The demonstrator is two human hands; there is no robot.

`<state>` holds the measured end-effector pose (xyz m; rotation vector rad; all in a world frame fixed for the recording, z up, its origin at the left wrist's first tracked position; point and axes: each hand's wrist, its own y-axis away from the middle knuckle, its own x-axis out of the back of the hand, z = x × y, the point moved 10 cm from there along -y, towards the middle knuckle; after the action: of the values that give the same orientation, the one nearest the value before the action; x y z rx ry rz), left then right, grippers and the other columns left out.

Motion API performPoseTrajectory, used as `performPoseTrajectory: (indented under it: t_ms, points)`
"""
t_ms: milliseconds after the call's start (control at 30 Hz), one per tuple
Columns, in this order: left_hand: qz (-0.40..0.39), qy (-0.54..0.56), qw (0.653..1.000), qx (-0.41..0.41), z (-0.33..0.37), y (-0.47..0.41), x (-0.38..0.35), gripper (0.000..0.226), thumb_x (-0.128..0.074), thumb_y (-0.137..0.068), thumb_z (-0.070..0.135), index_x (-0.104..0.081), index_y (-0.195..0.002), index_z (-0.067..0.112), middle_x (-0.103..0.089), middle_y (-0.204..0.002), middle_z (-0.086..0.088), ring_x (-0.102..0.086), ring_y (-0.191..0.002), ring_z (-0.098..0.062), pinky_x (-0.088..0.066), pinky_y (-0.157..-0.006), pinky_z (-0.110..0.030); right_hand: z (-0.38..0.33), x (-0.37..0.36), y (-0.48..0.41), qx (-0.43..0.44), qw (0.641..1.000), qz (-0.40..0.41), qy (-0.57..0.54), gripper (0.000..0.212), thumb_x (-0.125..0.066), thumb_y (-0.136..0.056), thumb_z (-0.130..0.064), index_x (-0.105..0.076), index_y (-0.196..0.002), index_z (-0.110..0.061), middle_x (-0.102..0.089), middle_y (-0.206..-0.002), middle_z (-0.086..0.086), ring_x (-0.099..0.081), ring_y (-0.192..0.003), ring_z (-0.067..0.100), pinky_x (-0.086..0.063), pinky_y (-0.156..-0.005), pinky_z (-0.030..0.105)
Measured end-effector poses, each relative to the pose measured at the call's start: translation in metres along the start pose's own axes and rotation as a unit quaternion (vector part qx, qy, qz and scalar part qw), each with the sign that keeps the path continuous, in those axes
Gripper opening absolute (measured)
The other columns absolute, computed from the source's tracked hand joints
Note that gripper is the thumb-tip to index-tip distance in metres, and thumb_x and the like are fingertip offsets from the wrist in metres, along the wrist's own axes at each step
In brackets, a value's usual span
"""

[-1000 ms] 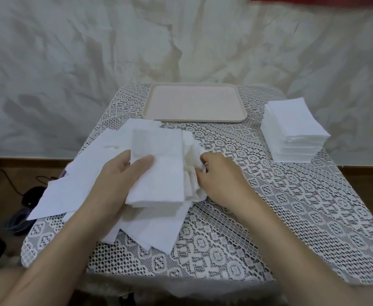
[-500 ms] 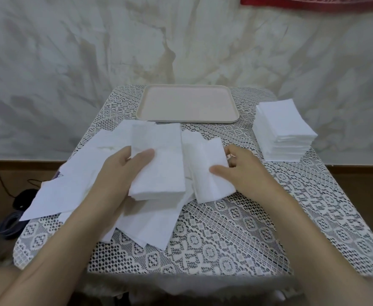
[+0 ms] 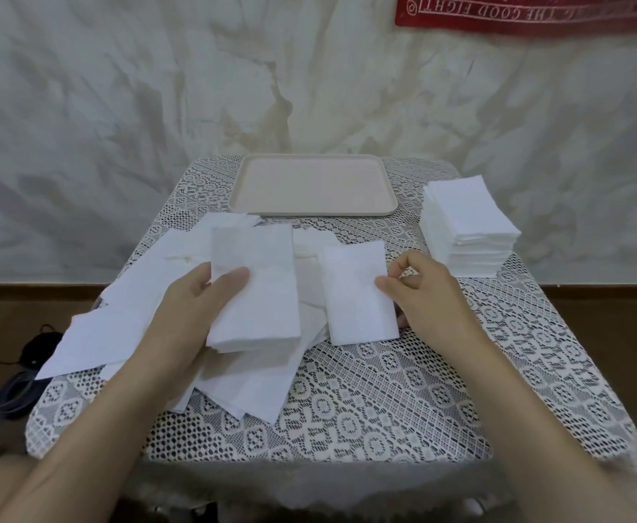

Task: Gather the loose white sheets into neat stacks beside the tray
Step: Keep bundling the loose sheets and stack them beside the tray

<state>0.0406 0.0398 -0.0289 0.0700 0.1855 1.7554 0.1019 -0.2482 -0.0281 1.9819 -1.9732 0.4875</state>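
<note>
The loose white sheets (image 3: 147, 315) lie in a disordered heap on the left half of the table, overlapping each other at different angles, and some of them hang over the left edge. On top of this heap the left hand (image 3: 192, 307) holds a small stack of sheets (image 3: 260, 296). The thumb lies flat on its top face and the fingers are curled under it, so the stack is gripped from its left side. Just to the right, the right hand (image 3: 426, 292) pinches a single folded sheet (image 3: 358, 296) at its right edge between the thumb and the fingers. The other fingers are bent, and the sheet's left part lies over the heap.

At the far right of the table stands a tall, neat stack (image 3: 467, 220) of the same white sheets, near the right side of the tray (image 3: 313, 211) but apart from it. The pale pink tray lies at the far end of the table. A white lace tablecloth (image 3: 384, 402) covers the table.

On the marbled wall, at the top right, hangs a red banner (image 3: 528, 11). Its white letters appear reversed, and "THE GOOD FIGHT" can be read. Dark cables (image 3: 19, 390) lie on the floor at the left.
</note>
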Motion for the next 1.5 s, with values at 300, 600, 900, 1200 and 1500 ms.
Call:
performPoseTrajectory:
  t_ms: [300, 600, 900, 1200, 1500]
  points:
    - [0.011, 0.006, 1.000, -0.012, -0.001, -0.004, 0.000, 0.028, -0.065, -0.099, 0.036, -0.068, -0.123, 0.021, -0.080, -0.110, -0.005, -0.077, -0.099, -0.025, -0.060, -0.087, -0.048, 0.013, -0.005, -0.009, -0.074, 0.990, -0.016, -0.118, 0.013, -0.073, -0.092, -0.018, -0.061, -0.098, -0.019, -0.077, -0.094, 0.002, -0.074, -0.086, 0.021, -0.057, -0.085, 0.043]
    - [0.021, 0.002, 0.999, -0.038, 0.004, 0.000, -0.006, 0.025, -0.060, -0.103, 0.040, -0.066, -0.125, 0.030, -0.078, -0.112, 0.002, -0.076, -0.102, -0.020, -0.059, -0.086, -0.046, -0.027, -0.003, 0.013, -0.041, 0.968, -0.049, -0.241, 0.007, -0.067, -0.096, -0.008, -0.073, -0.100, -0.006, -0.076, -0.075, 0.003, -0.068, -0.057, 0.011, -0.050, -0.046, 0.021]
    - [0.040, -0.018, 0.996, -0.074, 0.009, 0.002, -0.011, 0.038, -0.056, -0.104, 0.045, -0.063, -0.130, 0.019, -0.080, -0.110, 0.004, -0.076, -0.102, -0.014, -0.056, -0.087, -0.039, -0.066, -0.046, 0.032, 0.027, 0.977, -0.068, -0.202, 0.006, -0.068, -0.096, -0.013, -0.068, -0.094, -0.007, -0.078, -0.078, 0.005, -0.072, -0.065, 0.016, -0.049, -0.055, 0.026]
    - [0.010, 0.000, 0.997, -0.078, 0.009, 0.004, -0.018, 0.053, -0.067, -0.094, 0.051, -0.061, -0.138, 0.023, -0.080, -0.114, 0.001, -0.077, -0.106, -0.019, -0.059, -0.091, -0.044, -0.070, -0.066, 0.031, 0.042, 0.978, -0.051, -0.195, 0.034, -0.071, -0.095, -0.012, -0.061, -0.065, -0.025, -0.067, -0.062, -0.002, -0.060, -0.052, 0.011, -0.041, -0.040, 0.020]
    - [-0.014, 0.020, 0.999, -0.048, 0.003, 0.003, -0.017, 0.045, -0.070, -0.096, 0.044, -0.065, -0.134, 0.022, -0.079, -0.119, -0.004, -0.075, -0.111, -0.026, -0.054, -0.104, -0.058, -0.069, -0.037, 0.028, 0.078, 0.987, -0.009, -0.141, 0.015, -0.074, -0.092, -0.025, -0.068, -0.083, -0.014, -0.075, -0.082, 0.008, -0.071, -0.080, 0.037, -0.056, -0.065, 0.053]
